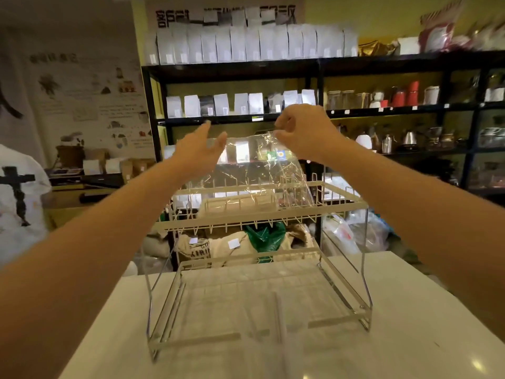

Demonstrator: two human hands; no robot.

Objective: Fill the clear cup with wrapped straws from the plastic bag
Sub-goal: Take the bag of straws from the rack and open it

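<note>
A clear, crinkled plastic bag [254,170] hangs above the upper tier of a white two-tier wire rack [262,212]. My right hand [300,132] pinches the bag's top edge and holds it up. My left hand [199,151] is open beside the bag's left edge, fingers spread, not gripping it. On the upper tier, behind the bag, lies a pale tray-like holder [240,203]. I cannot make out any straws in the bag. No clear cup is in sight.
The rack stands on a white counter [410,324]; its lower tier [246,299] holds nothing I can see. Behind are black shelves [382,110] with white pouches, jars and kettles. A person in a white shirt [19,203] stands at far left.
</note>
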